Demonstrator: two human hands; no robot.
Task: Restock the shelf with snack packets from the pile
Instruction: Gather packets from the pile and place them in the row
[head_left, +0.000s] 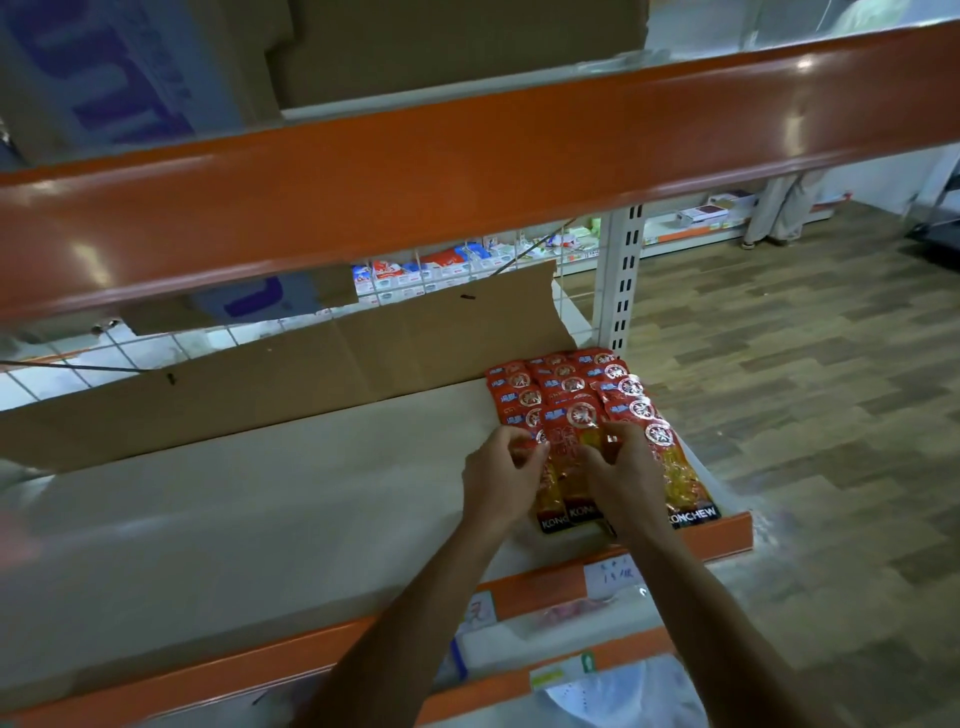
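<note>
Packets in rows on shelf, right end; cardboard upright behind; boxes on upper shelf.

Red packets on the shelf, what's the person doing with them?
A person is filling a shelf with red snack packets. The packets lie in overlapping rows at the right end of the shelf. The left hand and the right hand both have curled fingers on the front packets, setting them in place. A cardboard sheet stands along the back.
</note>
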